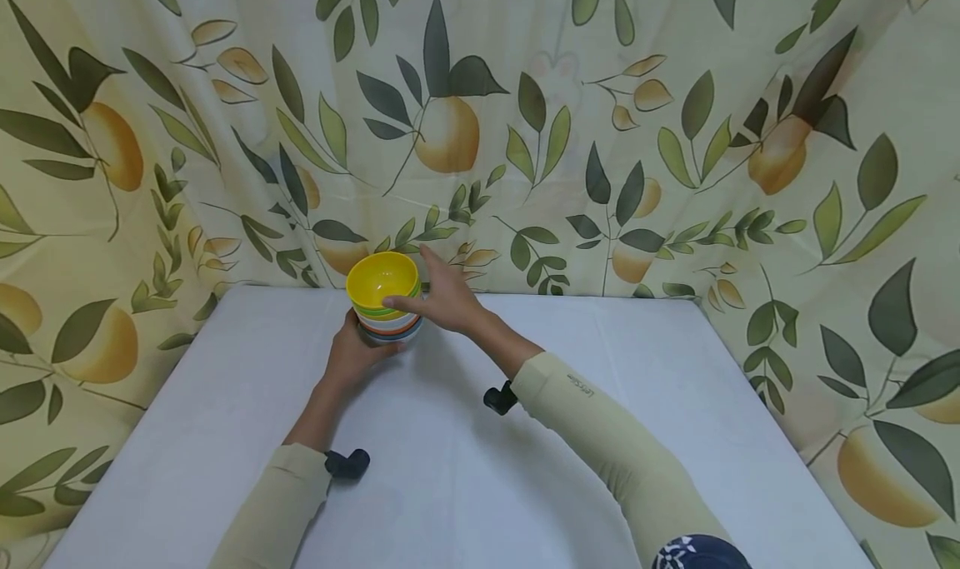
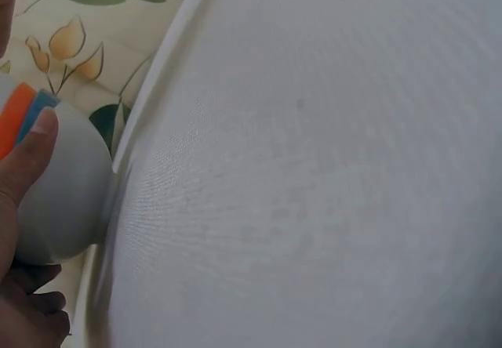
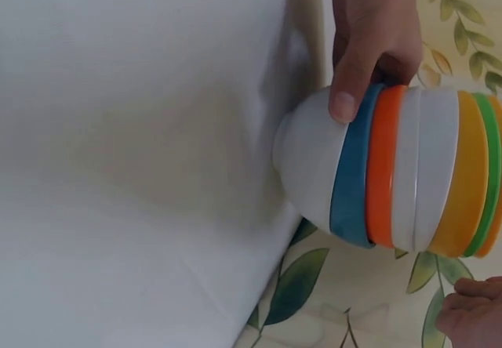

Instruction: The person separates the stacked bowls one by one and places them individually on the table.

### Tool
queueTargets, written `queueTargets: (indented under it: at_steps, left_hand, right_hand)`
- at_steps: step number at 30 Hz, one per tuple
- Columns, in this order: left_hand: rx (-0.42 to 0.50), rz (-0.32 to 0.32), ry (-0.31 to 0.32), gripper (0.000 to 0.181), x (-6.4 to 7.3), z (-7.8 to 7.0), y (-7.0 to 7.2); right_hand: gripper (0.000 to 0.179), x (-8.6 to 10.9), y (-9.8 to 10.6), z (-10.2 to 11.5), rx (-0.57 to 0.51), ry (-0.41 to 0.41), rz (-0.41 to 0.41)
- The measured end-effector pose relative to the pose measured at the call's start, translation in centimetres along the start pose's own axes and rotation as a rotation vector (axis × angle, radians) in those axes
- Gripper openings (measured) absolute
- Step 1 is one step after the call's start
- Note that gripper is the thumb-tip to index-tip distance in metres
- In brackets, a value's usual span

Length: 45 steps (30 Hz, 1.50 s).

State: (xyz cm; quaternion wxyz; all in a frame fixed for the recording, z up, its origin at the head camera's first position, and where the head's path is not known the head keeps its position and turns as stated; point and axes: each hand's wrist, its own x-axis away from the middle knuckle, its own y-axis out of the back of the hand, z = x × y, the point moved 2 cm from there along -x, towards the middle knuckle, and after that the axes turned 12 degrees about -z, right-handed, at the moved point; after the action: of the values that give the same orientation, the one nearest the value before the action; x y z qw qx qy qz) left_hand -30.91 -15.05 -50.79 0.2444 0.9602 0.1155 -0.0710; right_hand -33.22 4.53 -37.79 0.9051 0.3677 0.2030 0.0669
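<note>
A stack of nested bowls stands near the table's back edge, with a yellow bowl on top. Below it come green, yellow, white, orange and blue rims, clearest in the right wrist view, above a white bottom bowl. My left hand grips the stack low down, its thumb laid against the blue rim. At the top, my right hand spreads around the right side of the yellow bowl, thumb at the near rim and fingers extended behind. Only part of that hand shows in the right wrist view.
White cloth covers the table. Right behind its back edge hangs a curtain printed with leaves and fruit, which also runs along both sides. A small black camera is on the left wrist, another camera on the right.
</note>
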Motion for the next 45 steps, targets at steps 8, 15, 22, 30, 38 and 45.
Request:
queueTargets:
  at_steps: [8,15,22,30,38,45]
  left_hand:
    - [0.012,-0.021,0.008,0.108,-0.1,-0.3,0.0]
    - [-0.010,-0.016,0.011,0.107,0.1,-0.5,-0.1]
    - [-0.025,-0.016,0.005,0.109,-0.3,-0.6,0.1]
    - [-0.020,-0.003,0.013,0.105,0.0,-0.6,0.1]
    - [-0.003,0.009,0.003,0.102,0.1,-0.7,0.0]
    - [0.003,0.007,0.011,0.102,0.0,-0.8,0.2]
  right_hand:
    - [0.113,-0.2,0.2,0.5,-0.020,-0.016,0.011]
    - [0.113,-0.2,-0.2,0.1,-0.019,-0.015,0.021]
    - [0.100,-1.0,-0.7,0.5,-0.088,0.080,0.003]
    - [0.096,-0.8,-1.3,0.5,-0.114,0.073,0.015]
    - [0.089,-1.0,-2.1,0.2,-0.162,0.065,-0.005]
    - [0.096,-1.2,-2.4,0.6,-0.122,0.043,-0.029]
